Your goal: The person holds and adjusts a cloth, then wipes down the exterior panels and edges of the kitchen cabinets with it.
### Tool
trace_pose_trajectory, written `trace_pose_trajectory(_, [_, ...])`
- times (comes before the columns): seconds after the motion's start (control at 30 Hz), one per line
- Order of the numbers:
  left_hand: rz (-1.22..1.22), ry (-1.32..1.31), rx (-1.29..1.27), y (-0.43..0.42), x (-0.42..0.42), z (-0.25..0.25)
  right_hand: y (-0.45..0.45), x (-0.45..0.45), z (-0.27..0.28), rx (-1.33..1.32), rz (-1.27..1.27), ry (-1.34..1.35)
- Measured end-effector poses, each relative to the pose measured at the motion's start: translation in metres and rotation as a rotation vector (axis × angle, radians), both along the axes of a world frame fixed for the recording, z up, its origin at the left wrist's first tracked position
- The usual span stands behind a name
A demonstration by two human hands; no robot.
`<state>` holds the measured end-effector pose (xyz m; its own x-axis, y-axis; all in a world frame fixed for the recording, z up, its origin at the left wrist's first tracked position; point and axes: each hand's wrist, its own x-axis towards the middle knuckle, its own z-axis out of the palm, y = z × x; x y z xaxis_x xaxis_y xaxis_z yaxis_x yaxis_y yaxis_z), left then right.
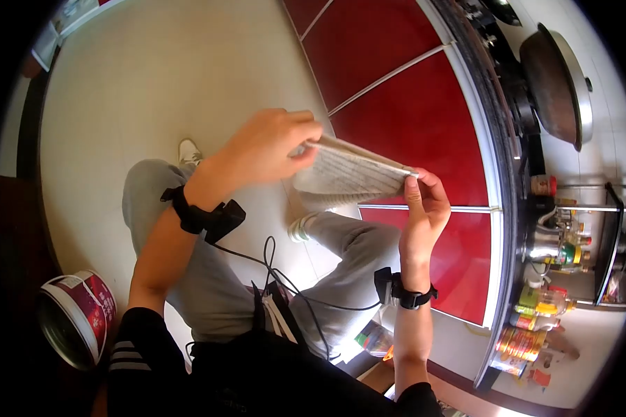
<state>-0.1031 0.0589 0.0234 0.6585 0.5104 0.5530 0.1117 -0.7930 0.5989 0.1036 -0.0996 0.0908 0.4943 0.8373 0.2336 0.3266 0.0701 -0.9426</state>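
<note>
At near left, the bucket (87, 299) stands beside you, apart from your hands. Your left hand (275, 146) has its fingers bent and closed on the left end of the folded sheet (355, 174); whether that is cloth or paper, you can't tell here. The sheet is between your hands, above the floor (167, 83), its upper edge drawn fairly straight, likely because you grip both ends. Your right hand (428, 208) pinches the other end, thumb against fingers, seemingly to steady that corner. Farther right, the pan (553, 87) sits on the stove.
</note>
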Motion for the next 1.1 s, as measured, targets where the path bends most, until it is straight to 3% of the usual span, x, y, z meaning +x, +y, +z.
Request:
trace_pose_trajectory(0.13, [0.203, -0.109, 0.017, 0.01, -0.012, -0.007, 0.028, -0.006, -0.006, 0.007, 0.046, -0.017])
trace_pose_trajectory(0.3, [0.395, -0.049, -0.02, 0.025, -0.013, -0.001, 0.092, -0.003, -0.042, 0.019, 0.035, 0.068])
trace_pose_trajectory(0.53, [0.453, 0.219, -0.253, 0.054, 0.007, -0.027, 0.198, -0.008, -0.128, -0.122, 0.044, 0.276])
trace_pose_trajectory(0.7, [0.361, 0.483, -0.405, 0.083, 0.015, -0.032, 0.223, -0.003, -0.145, -0.193, 0.37, -0.315])
trace_pose_trajectory(0.93, [0.321, 0.489, -0.485, 0.152, 0.051, -0.05, 0.286, 0.031, -0.164, -0.125, 0.299, -0.321])
trace_pose_trajectory(1.1, [0.371, 0.434, -0.498, 0.206, 0.06, -0.061, 0.322, 0.033, -0.173, -0.226, 0.252, -0.193])
